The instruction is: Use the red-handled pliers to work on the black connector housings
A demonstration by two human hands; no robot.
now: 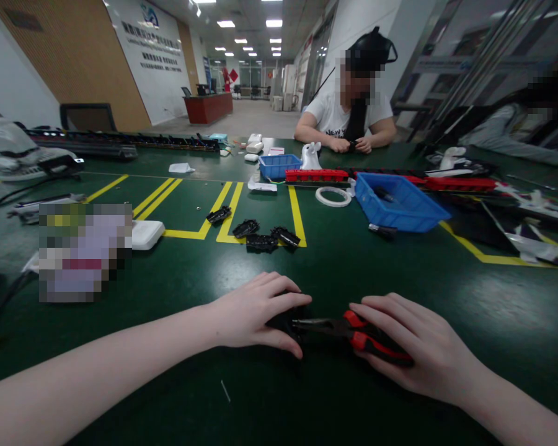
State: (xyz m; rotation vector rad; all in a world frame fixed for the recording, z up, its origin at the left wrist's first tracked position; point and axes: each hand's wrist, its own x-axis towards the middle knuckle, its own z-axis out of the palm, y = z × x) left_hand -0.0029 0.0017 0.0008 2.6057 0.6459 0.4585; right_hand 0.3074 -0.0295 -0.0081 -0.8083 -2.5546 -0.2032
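Note:
My left hand (pixel 260 313) is closed round a small black plastic part (pixel 283 320) on the green table, its fingers hiding most of it. In my right hand (pixel 413 344) is a pair of needle-nose pliers (pixel 361 334) with red and black handles. The narrow jaws point left and their tips meet the black part's right side; whether they grip it I cannot tell. Beyond my hands, several similar black parts (pixel 261 242) lie by the yellow tape lines.
A blue bin (pixel 400 207) stands to the right, a smaller blue basket (pixel 279 166) farther back. Between them lie a white ring (pixel 333 197) and red strips (pixel 316 176). A white box (pixel 147 235) sits at left. Across the table a person (pixel 353 111) works with both hands.

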